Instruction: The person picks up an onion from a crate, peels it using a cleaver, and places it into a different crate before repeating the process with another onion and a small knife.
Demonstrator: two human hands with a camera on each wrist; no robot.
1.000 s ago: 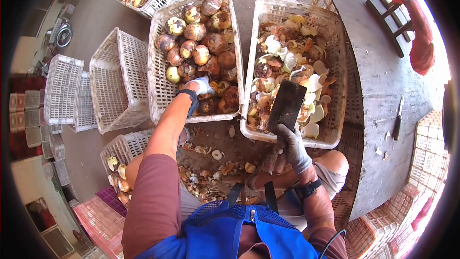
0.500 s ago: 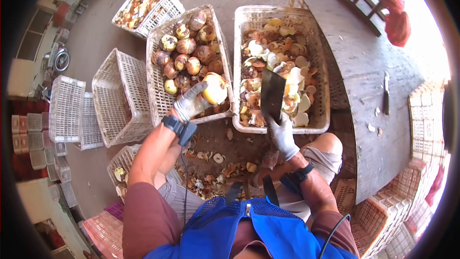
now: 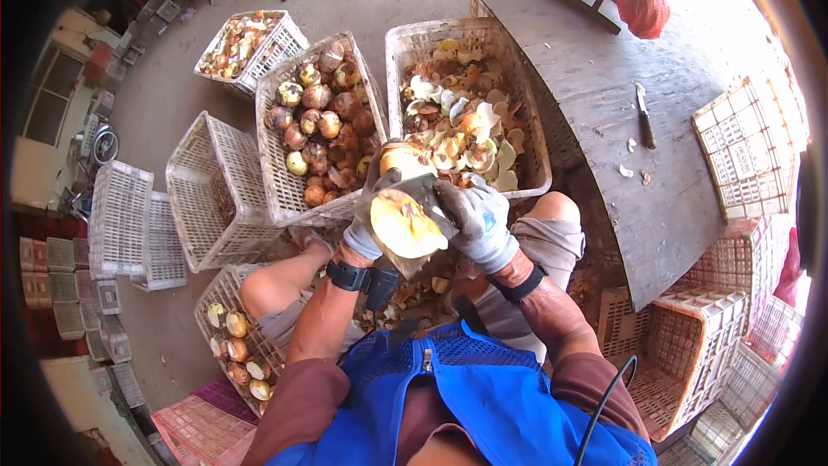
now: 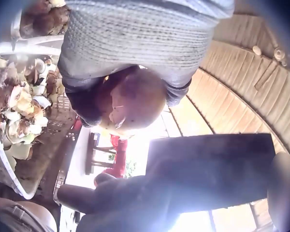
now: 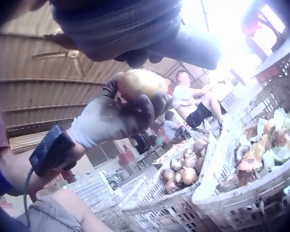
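Observation:
Both hands wear grey-white gloves and meet in front of the body. My left hand (image 3: 363, 237) holds a large onion (image 3: 404, 160), its fingers curled round it; the right wrist view shows its pale, smooth side. My right hand (image 3: 485, 217) grips a cleaver (image 4: 212, 166), whose broad dark blade stands close by the onion. A rounded yellow piece of onion (image 3: 405, 224) overlaps the blade, nearer the body. Part of the blade is hidden behind this piece in the head view.
Ahead stand a crate of whole onions (image 3: 262, 112) and a crate of peelings (image 3: 528, 125). Cut onions fill a crate (image 3: 207, 304) at the lower left. A knife (image 3: 645, 116) lies on the dark board (image 3: 595, 134) at right. Peelings litter the floor; people sit farther back.
My left hand has lifted an onion from the crate and brought it towards the body. The right hand has moved inward with the cleaver to meet it, and a yellow piece shows at the blade.

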